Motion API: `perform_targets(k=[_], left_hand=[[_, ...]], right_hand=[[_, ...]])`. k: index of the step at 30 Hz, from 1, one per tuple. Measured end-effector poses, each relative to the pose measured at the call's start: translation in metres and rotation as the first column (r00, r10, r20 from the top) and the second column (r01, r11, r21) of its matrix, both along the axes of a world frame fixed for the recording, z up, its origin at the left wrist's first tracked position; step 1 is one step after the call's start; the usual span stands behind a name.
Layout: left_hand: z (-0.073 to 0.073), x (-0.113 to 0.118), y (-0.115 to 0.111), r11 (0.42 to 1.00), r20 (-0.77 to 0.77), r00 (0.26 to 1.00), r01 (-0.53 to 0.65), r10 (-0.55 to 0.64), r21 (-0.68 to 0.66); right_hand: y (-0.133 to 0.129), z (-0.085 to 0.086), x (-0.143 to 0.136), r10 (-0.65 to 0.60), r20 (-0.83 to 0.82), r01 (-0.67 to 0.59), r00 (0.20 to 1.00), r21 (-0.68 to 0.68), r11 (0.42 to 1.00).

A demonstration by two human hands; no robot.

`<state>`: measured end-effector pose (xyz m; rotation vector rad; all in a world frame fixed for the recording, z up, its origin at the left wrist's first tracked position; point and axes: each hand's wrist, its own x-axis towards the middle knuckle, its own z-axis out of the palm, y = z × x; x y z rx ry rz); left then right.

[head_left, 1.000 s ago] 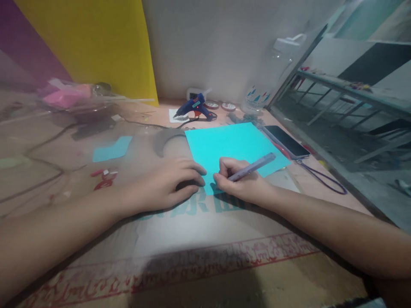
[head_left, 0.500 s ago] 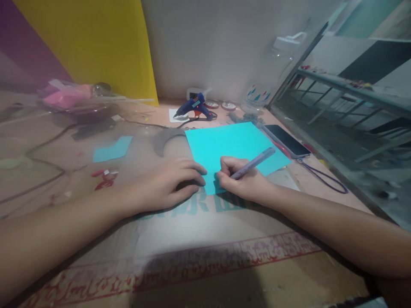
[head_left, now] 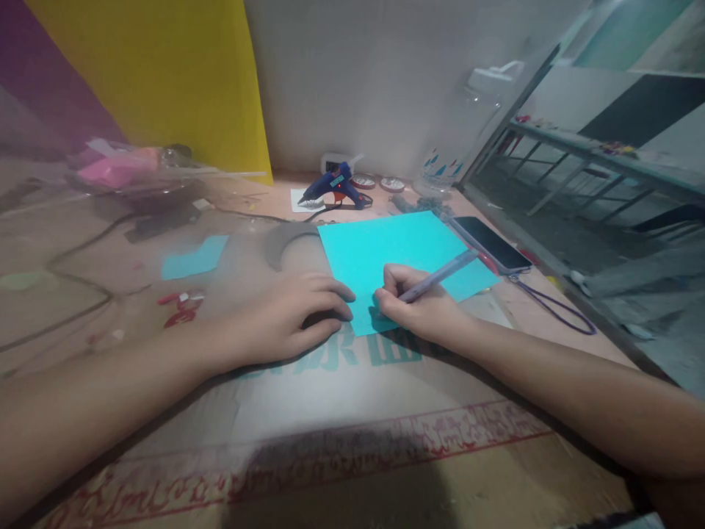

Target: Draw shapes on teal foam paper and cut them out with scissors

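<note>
A bright turquoise sheet [head_left: 396, 246] lies flat on the table, in front of me. My right hand [head_left: 421, 305] is closed round a purple-grey pen [head_left: 440, 274] and rests on the lower part of the sheet; the pen's tip is hidden behind the fingers. At the sheet's left edge, my left hand [head_left: 308, 312] lies palm down with its fingers apart, fingertips on or beside the paper. A dark crescent-shaped piece [head_left: 280, 246] sits just left of the sheet.
Behind the sheet is a blue glue gun [head_left: 333, 184]. A phone [head_left: 492, 242] with a strap lies on the right, a clear bottle [head_left: 454, 139] behind. On the left are a small turquoise scrap [head_left: 195, 257], red bits [head_left: 181, 308] and a cable [head_left: 82, 279].
My right hand has shifted very slightly to the right on the sheet, and the pen leans a little differently. My left hand stays in place.
</note>
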<state>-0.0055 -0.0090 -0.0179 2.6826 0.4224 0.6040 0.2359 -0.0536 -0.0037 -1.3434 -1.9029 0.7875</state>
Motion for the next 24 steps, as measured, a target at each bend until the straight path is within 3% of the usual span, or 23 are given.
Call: perform_targets(k=[24], left_hand=[[0.0005, -0.0016, -0.0007, 1.000, -0.002, 1.000, 0.006, -0.006, -0.012]], right_hand=[[-0.0011, 0.0016, -0.0012, 0.064, 0.017, -0.064, 0.998, 0.022, 0.998]])
